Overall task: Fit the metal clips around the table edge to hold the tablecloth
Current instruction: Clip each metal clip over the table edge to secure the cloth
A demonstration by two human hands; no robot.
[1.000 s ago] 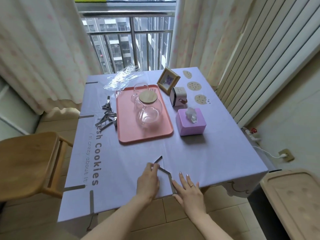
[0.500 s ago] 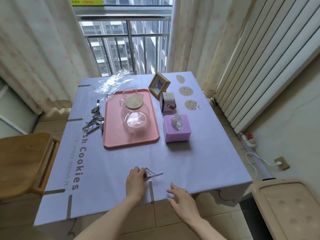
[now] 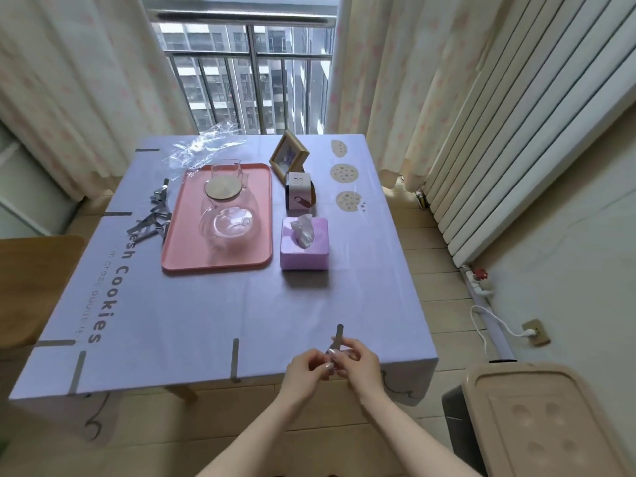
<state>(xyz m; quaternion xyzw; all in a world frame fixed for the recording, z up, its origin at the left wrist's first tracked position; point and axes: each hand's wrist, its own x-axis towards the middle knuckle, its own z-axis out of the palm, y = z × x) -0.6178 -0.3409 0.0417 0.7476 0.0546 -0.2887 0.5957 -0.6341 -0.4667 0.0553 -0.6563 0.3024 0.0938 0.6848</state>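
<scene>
Three metal clips point(image 3: 117, 213) are being shown already seated along the left edge of the surface, over the lilac tablecloth point(image 3: 206, 311), with a wooden chair point(image 3: 34, 287) just beside that edge. A heap of loose clips point(image 3: 153, 216) is being kept on the cloth just beside the left rim of the pink tray point(image 3: 220, 265), on which a glass teapot point(image 3: 229, 218) with a wooden lid is being carried. Two more seated clips point(image 3: 235, 359) are being shown on the near edge, one near the left corner and one about the middle. A purple tissue box point(image 3: 304, 251) is being kept just right of the tray. Further right on the near edge, one clip point(image 3: 339, 333) is being pinched by both hands, which are being held together. The left hand point(image 3: 304, 368) and the right hand point(image 3: 361, 364) are being held curled around its lower part, while its upper strip is being laid flat on the cloth.
</scene>
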